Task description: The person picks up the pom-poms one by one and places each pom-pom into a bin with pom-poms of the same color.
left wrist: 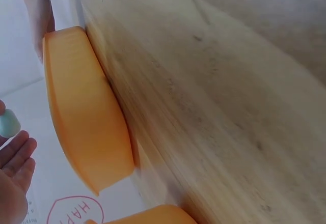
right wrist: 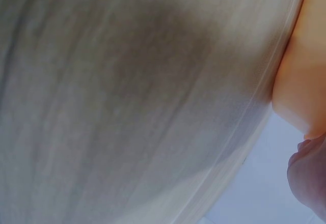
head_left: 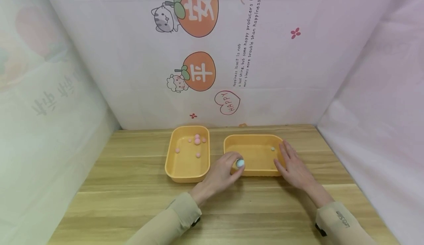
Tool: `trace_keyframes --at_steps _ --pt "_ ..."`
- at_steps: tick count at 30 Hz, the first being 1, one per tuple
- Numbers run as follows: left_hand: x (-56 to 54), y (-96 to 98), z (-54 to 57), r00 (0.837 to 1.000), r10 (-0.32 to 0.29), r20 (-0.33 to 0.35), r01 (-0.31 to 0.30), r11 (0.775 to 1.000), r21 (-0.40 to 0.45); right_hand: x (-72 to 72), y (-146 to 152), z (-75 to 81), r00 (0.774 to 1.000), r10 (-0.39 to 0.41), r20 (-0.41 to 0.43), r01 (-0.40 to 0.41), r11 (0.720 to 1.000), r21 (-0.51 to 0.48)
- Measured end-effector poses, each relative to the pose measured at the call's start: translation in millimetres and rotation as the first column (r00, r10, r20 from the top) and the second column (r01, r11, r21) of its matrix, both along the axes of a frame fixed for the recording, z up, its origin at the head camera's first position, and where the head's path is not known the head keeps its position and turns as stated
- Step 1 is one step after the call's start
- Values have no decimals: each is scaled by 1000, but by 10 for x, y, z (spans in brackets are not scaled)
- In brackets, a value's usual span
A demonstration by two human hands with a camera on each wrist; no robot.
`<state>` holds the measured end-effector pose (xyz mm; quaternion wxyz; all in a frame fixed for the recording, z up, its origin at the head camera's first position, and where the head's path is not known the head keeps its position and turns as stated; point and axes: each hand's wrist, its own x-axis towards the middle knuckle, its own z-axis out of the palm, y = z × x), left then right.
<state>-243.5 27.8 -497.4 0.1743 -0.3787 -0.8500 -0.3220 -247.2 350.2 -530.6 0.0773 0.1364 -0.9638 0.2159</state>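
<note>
Between thumb and fingers, my left hand (head_left: 222,171) pinches a pale blue-green ball (head_left: 240,163) over the near left corner of the right yellow tray (head_left: 255,172). The left wrist view shows the same ball (left wrist: 9,124) at its left edge, beside that tray's outer wall (left wrist: 86,107). My right hand (head_left: 296,167) lies with fingers extended on the right end of this tray, touching its rim. Inside the tray, near the right hand, is a small green ball (head_left: 273,149). The right wrist view catches only part of the right hand (right wrist: 308,175) by the tray.
A second yellow tray (head_left: 170,156) stands to the left, holding several pink balls (head_left: 197,141) of different sizes. Both trays sit on a wood-grain table (head_left: 238,212). Printed white cloth (head_left: 271,72) hangs behind the table and along both sides.
</note>
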Motion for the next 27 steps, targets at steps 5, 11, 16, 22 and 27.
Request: trace_keyframes --at_steps 5,11,16,22,27 --pt "-38 66 8 1000 8 15 -8 1000 -19 -4 -4 5 1000 1 7 -1 1000 5" --pt "-85 154 1 1000 21 -4 -22 999 -44 -6 1 -4 1000 -2 1 2 1000 1" --pt "-120 191 -35 1000 6 -22 -7 999 -41 -15 0 -17 1000 -1 -6 1 1000 3" --pt "-160 236 -49 1000 16 1 -16 997 -71 -21 -2 -26 1000 1 -25 -1 1000 14" --pt "-226 307 -43 999 33 9 -32 994 -107 -17 -2 -18 1000 -6 -7 6 1000 3"
